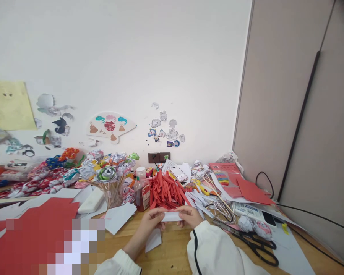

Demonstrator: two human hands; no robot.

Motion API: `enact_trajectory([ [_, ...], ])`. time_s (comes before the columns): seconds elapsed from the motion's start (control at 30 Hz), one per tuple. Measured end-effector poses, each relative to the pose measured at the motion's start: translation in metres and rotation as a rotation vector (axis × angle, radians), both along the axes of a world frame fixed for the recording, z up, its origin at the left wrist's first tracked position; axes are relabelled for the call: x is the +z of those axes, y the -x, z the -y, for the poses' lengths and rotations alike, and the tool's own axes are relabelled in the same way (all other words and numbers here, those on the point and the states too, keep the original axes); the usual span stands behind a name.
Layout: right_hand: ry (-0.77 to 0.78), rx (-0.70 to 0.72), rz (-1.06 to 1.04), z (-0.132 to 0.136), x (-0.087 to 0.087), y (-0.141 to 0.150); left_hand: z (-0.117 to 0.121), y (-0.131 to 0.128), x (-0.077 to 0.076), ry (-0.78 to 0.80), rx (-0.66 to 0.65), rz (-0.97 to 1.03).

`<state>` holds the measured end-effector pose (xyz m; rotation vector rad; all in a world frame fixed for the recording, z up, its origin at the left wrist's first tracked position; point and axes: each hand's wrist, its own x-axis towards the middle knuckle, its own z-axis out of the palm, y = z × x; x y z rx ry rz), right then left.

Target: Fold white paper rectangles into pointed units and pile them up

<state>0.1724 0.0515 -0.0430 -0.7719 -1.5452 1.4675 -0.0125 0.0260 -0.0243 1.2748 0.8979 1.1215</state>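
Pinching a white paper strip (171,217) at its two ends, a person's left hand (153,219) and right hand (191,217) face each other above a wooden table (166,261). The strip lies level between them, gripped by the thumb and fingers of each hand. The sleeve (215,248) behind the right hand is white with a dark stripe.

Just beyond both hands is a heap of red strips (167,191), and past that, a phone (179,173). A bottle (142,193) with a white cap stands beyond the left hand; to its left, upright sticks (114,193) carry paper flowers (106,173). Just below the left hand lies a white scrap (153,241). Left of that hand is a white sheet (120,217) and, well apart, red paper (43,215). Near the right hand, on its far side, lie white strips (199,202). To its right are scissors (259,244) with black handles, just beside crumpled paper balls (246,223).
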Motion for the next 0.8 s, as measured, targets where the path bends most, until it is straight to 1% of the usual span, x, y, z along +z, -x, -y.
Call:
enact_trajectory([
  [0.1, -0.038, -0.036, 0.007, -0.003, -0.006, 0.002, 0.004, -0.001, 0.004, 0.024, 0.002, 0.025],
  [0.2, -0.107, -0.064, 0.040, -0.006, -0.012, 0.003, 0.008, -0.002, 0.007, 0.030, -0.011, 0.021],
  [0.37, -0.205, -0.097, 0.165, -0.006, -0.013, -0.001, 0.004, -0.003, 0.003, 0.054, 0.014, -0.058],
  [0.47, -0.207, -0.089, 0.237, -0.003, -0.010, -0.004, 0.000, -0.004, -0.002, 0.053, 0.029, -0.113],
  [0.57, -0.183, -0.084, 0.267, -0.002, -0.009, -0.004, -0.001, -0.005, -0.004, 0.009, 0.047, -0.147],
  [0.7, -0.179, -0.093, 0.275, -0.002, -0.010, 0.001, 0.002, -0.007, -0.003, -0.049, 0.052, -0.185],
  [0.8, -0.162, -0.087, 0.299, -0.003, -0.012, 0.004, 0.004, -0.009, -0.001, -0.054, 0.048, -0.202],
])
